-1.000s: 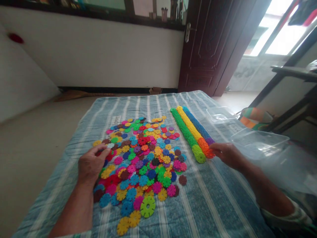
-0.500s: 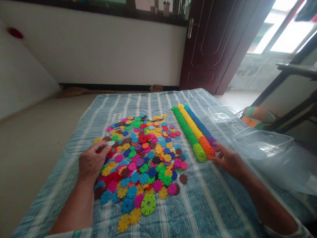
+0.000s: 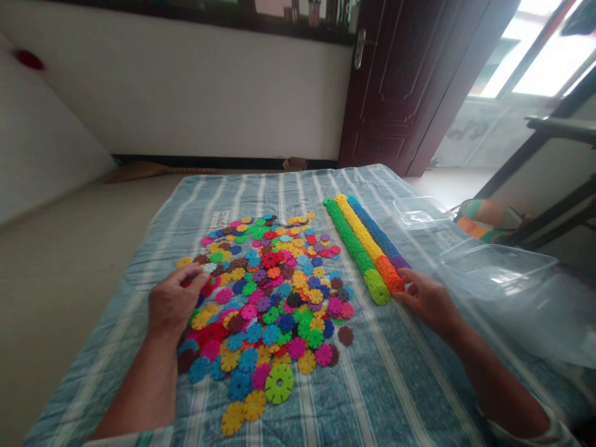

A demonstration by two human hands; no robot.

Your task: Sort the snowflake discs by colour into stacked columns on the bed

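Observation:
A loose pile of colourful notched plastic discs (image 3: 272,292) covers the middle of the cloth. At its left edge lies my left hand (image 3: 174,304), its thumb and forefinger apart beside a white disc (image 3: 209,268); its other fingers are partly hidden. Right of the pile, three long rows of stacked discs lie side by side: a green row (image 3: 351,242), a yellow row with an orange end (image 3: 361,230) and a blue row with a purple end (image 3: 375,234). My right hand (image 3: 431,304) grips the near orange end between thumb and fingers, partly covering the purple end.
A striped blue cloth (image 3: 372,385) covers the table. Clear plastic containers (image 3: 500,264) and a clear lid or tray (image 3: 421,212) sit at the right. One larger lime-green disc (image 3: 279,383) lies at the pile's near edge. Beyond stand a wall and a dark door (image 3: 395,81).
My right hand has shifted slightly left, with its fingers closer against the orange end. My left hand and the pile look unchanged.

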